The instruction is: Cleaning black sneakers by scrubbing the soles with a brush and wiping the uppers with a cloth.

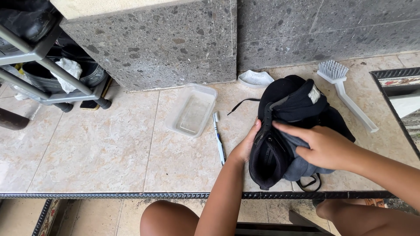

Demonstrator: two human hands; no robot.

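Presently, a black high-top shoe [273, 153] is being held on the pale tiled floor [109, 148], lying on its side with its opening turned toward the person. The left hand [247, 146] is being pressed against the shoe's collar, its fingers curled around the rim, so its grip is being kept closed on the shoe. The right hand [323, 146] is being laid across the upper, fingers extended toward the tongue area; whether anything is being pinched beneath it cannot be told, since the fingertips are partly hidden against the dark material. A loose black lace [243, 104] is trailing from the shoe toward the wall, and another loop is showing at the near end.

Judged from the tools laid out, the step in hand is being taken as preparation of the shoe for cleaning: the upper is being opened or the laces are being worked loose. The next move is being judged to call for a steady hold at the collar while the tongue is being pulled clear.

Just beside the left hand, a blue-and-white toothbrush [218, 137] is lying on the tiles. Near it, an empty clear plastic container [191, 110] is resting. A white scrubbing brush [345, 94] is lying to the right of the shoe, and a small white dish [255, 79] is sitting against the grey stone wall [175, 39]. A metal rack [52, 74] holding dark footwear is standing at the upper left
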